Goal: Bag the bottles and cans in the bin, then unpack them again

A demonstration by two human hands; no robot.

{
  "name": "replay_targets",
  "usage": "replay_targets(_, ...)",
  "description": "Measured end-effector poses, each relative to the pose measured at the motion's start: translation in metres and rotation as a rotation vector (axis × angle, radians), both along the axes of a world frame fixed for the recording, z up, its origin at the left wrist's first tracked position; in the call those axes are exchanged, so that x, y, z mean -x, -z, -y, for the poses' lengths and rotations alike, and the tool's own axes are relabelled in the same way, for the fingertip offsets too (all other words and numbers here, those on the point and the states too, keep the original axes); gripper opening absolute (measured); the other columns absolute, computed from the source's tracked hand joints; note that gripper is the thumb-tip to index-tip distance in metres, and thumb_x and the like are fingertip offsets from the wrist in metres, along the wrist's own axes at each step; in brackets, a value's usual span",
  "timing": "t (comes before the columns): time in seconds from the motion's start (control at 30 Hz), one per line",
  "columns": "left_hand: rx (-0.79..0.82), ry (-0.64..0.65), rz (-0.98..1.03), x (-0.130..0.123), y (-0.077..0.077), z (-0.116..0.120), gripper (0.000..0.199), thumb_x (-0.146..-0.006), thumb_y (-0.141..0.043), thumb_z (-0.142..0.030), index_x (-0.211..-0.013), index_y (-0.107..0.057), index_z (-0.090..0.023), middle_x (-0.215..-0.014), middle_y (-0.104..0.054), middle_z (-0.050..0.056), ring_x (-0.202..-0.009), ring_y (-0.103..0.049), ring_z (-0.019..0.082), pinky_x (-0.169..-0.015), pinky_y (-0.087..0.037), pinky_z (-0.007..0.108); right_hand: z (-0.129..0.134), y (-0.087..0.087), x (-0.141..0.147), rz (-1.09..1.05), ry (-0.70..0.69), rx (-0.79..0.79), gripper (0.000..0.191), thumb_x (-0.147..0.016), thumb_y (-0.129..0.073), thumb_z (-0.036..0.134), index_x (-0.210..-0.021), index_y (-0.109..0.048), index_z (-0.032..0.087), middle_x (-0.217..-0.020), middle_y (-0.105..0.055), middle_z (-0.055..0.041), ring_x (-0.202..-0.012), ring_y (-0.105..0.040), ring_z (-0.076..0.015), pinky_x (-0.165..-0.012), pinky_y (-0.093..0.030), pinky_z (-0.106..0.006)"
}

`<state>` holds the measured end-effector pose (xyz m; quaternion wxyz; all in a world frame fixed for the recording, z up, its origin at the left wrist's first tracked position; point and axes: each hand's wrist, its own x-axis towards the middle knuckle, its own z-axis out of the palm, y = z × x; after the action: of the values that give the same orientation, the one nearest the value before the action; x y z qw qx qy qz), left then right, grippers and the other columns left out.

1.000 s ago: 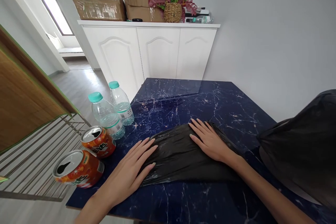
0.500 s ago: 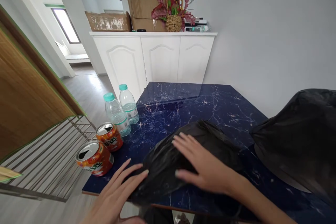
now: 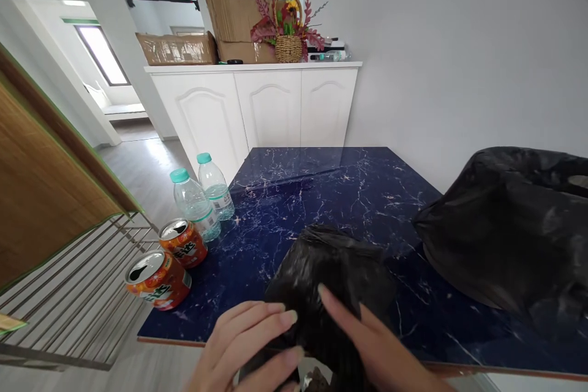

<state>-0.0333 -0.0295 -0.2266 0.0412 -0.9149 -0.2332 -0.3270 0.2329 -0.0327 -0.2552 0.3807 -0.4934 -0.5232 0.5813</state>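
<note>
A crumpled black plastic bag [image 3: 331,263] lies at the front edge of the dark blue marbled table [image 3: 321,196]. My left hand [image 3: 252,343] has its bent fingers on the bag's left front part, with the thumb below them. On the right front of the bag is my right hand [image 3: 372,343], its thumb pointing up over the plastic and its other fingers mostly hidden behind or under the bag. Part of the bag hangs over the table edge between the hands.
Two orange cans [image 3: 158,280] and two clear bottles [image 3: 196,205] with teal caps stand along the table's left edge. A black-bag-lined bin [image 3: 509,233] is at the right. A metal rack [image 3: 87,294] stands left; white cabinets [image 3: 275,107] are behind.
The bag has been drawn in narrower and partly over the front edge. My left hand has moved right onto it; my right hand has come down towards the edge. The view has shifted slightly.
</note>
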Motion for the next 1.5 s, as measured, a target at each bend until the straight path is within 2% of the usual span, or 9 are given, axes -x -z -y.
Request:
replay_targets(0.2, 0.215, 0.090, -0.377, -0.064, -0.002, -0.052, 0.063, -0.105, -0.064, -0.049, -0.159, -0.048, -0.022, -0.173, -0.041, 0.009, -0.163, -0.033, 0.033, -0.132, -0.037, 0.057, -0.066, 0.006, -0.040, 0.250, 0.147, -0.244, 0.061, -0.096, -0.065, 0.055, -0.149, -0.062, 0.024, -0.152, -0.066, -0.0118, -0.140, -0.062, -0.0348, -0.123, -0.045, -0.057)
replay_targets(0.43, 0.376, 0.144, -0.408, -0.083, 0.020, -0.079, 0.078, -0.107, -0.056, -0.058, -0.173, -0.025, -0.029, -0.177, -0.029, 0.008, -0.166, -0.022, 0.035, -0.133, -0.029, 0.061, -0.105, 0.036, -0.075, 0.640, 0.240, -0.487, 0.072, -0.100, -0.054, 0.042, -0.168, -0.034, 0.027, -0.166, -0.049, -0.0113, -0.152, -0.050, -0.0319, -0.122, -0.047, -0.053)
replay_targets(0.63, 0.429, 0.119, -0.448, -0.088, 0.022, -0.084, 0.072, -0.109, -0.052, -0.057, -0.171, -0.031, -0.028, -0.178, -0.029, 0.008, -0.166, -0.020, 0.036, -0.134, -0.027, 0.062, -0.073, 0.014, -0.072, 0.787, 0.237, -0.758, 0.056, -0.108, -0.047, 0.031, -0.163, -0.044, 0.031, -0.169, -0.047, -0.0076, -0.157, -0.044, -0.0303, -0.124, -0.047, -0.053)
replay_targets(0.8, 0.468, 0.126, -0.376, -0.083, 0.021, -0.086, 0.092, -0.102, -0.066, -0.056, -0.174, -0.018, -0.025, -0.175, -0.037, 0.012, -0.165, -0.028, 0.034, -0.134, -0.030, 0.060, -0.019, -0.001, -0.072, 0.845, -0.164, -1.048, 0.073, -0.099, -0.068, 0.034, -0.167, -0.041, 0.029, -0.153, -0.066, -0.0068, -0.145, -0.059, -0.0310, -0.123, -0.049, -0.053)
replay_targets(0.9, 0.456, 0.093, -0.305, -0.078, 0.020, -0.089, 0.110, -0.091, -0.078, -0.054, -0.175, -0.012, -0.026, -0.171, -0.045, 0.013, -0.163, -0.033, 0.037, -0.135, -0.025, 0.065, -0.009, 0.013, -0.072, 0.934, -0.195, -1.029, 0.077, -0.098, -0.070, 0.038, -0.168, -0.040, 0.025, -0.161, -0.057, -0.0090, -0.147, -0.057, -0.0340, -0.117, -0.054, -0.053)
replay_targets(1.07, 0.449, 0.099, -0.272, -0.071, 0.020, -0.099, 0.118, -0.082, -0.084, -0.065, -0.173, -0.019, -0.026, -0.167, -0.050, 0.015, -0.158, -0.042, 0.039, -0.134, -0.027, 0.065, -0.021, 0.033, -0.066, 0.943, -0.125, -0.914, 0.064, -0.099, -0.055, 0.010, -0.160, -0.055, 0.029, -0.159, -0.060, -0.0058, -0.149, -0.055, -0.0305, -0.120, -0.051, -0.053)
replay_targets(1.3, 0.731, -0.036, -0.016, -0.059, 0.019, -0.114, 0.055, -0.107, -0.061, -0.043, -0.159, -0.045, -0.035, -0.134, -0.076, 0.004, -0.126, -0.073, 0.026, -0.107, -0.059, 0.042, -0.022, 0.000, -0.081, 0.438, 0.046, -0.302, 0.044, -0.113, -0.043, 0.050, -0.141, -0.072, 0.034, -0.129, -0.080, -0.0036, -0.116, -0.077, -0.0321, -0.093, -0.067, -0.045)
replay_targets(1.4, 0.857, -0.098, 0.068, -0.071, 0.018, -0.116, 0.045, -0.110, -0.052, -0.047, -0.152, -0.051, -0.032, -0.117, -0.081, 0.003, -0.104, -0.080, 0.026, -0.088, -0.063, 0.037, -0.024, 0.005, -0.083, 0.561, 0.320, -0.400, 0.048, -0.111, -0.046, 0.054, -0.152, -0.061, 0.034, -0.137, -0.075, -0.0075, -0.124, -0.073, -0.0363, -0.098, -0.066, -0.053)
replay_targets(1.5, 0.859, -0.180, 0.118, -0.089, 0.023, -0.119, 0.051, -0.111, -0.047, -0.045, -0.159, -0.037, -0.028, -0.111, -0.081, 0.006, -0.088, -0.080, 0.027, -0.076, -0.062, 0.037, -0.025, 0.013, -0.072, 0.790, 0.491, -0.753, 0.057, -0.110, -0.050, 0.037, -0.166, -0.040, 0.039, -0.160, -0.057, -0.0070, -0.147, -0.056, -0.0388, -0.118, -0.050, -0.066)
